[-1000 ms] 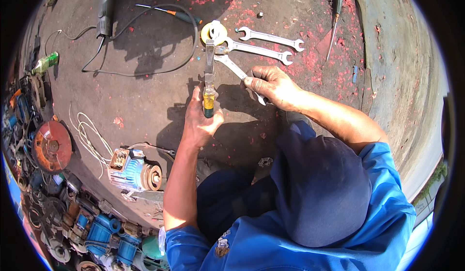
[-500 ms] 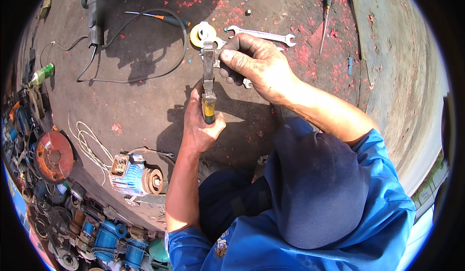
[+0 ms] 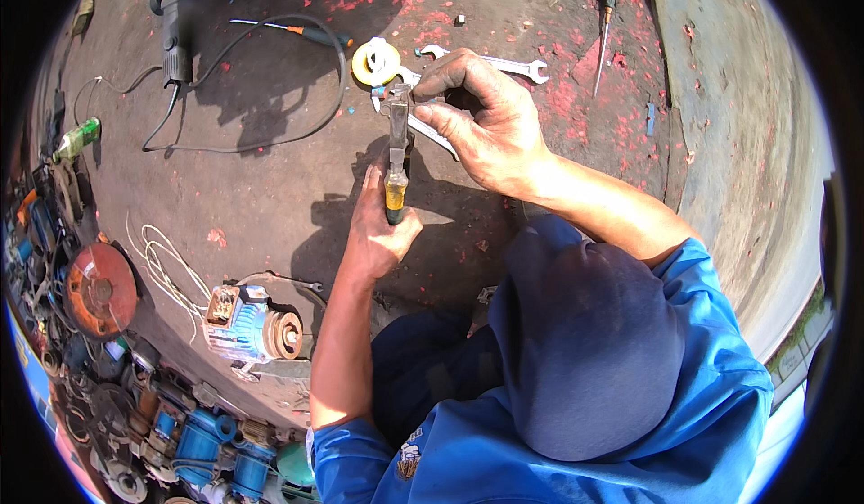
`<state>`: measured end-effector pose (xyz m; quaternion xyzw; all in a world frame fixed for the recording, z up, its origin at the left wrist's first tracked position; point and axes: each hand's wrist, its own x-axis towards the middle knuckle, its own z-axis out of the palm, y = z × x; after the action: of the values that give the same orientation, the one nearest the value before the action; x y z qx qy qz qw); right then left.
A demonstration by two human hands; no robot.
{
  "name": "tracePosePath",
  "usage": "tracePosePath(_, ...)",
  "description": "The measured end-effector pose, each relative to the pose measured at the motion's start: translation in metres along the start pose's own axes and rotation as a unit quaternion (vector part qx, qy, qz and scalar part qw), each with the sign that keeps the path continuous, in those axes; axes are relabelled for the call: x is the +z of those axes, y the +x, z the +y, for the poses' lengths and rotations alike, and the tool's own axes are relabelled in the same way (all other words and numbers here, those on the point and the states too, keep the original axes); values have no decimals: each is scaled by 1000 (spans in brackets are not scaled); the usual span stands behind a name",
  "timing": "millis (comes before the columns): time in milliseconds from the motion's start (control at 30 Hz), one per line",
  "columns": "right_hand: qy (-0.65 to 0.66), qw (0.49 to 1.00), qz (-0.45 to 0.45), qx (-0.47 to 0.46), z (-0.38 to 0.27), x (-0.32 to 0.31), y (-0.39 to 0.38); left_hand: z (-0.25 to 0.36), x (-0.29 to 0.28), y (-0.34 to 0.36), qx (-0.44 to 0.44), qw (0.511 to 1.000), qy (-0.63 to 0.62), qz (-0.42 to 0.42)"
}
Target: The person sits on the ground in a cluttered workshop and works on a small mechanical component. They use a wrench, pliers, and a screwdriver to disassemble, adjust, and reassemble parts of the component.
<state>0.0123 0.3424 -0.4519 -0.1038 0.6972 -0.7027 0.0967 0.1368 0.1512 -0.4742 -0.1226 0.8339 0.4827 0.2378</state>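
My left hand (image 3: 382, 238) is closed round the yellow and black handles of a pair of pliers (image 3: 397, 139), which stand nearly upright with the jaws pointing away from me. Beside the jaw tips, my right hand (image 3: 495, 126) curls its thumb and index finger in a pinch. Whatever small thing lies at those fingertips is too small to make out. Just past the jaws lies a yellow and white tape roll (image 3: 374, 63). Partly behind my right hand are an open-end wrench (image 3: 517, 67) and a second wrench (image 3: 434, 135).
An angle grinder (image 3: 176, 49) with a looped black cord lies at the far left, near a screwdriver (image 3: 315, 36). Another screwdriver (image 3: 607, 22) is at the far right. A blue electric motor (image 3: 243, 324) sits at near left, beside a red disc (image 3: 101, 290) and piled machine parts (image 3: 198, 445).
The pliers have shifted slightly right in my left hand. My right thumb and index finger have spread a little from their tighter hold, and more of the second wrench shows.
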Motion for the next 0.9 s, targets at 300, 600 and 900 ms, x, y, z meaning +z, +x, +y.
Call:
tracePosePath(300,132,978,-89,132,-18,-3,-1,-22,-3,10,32,995,71,67)
tracePosePath(600,136,943,-217,214,-36,5,-11,74,-50,1,328,918,128,179)
tracePosePath(900,-42,968,-168,-179,-17,12,-5,88,-29,-9,-22,901,-423,90)
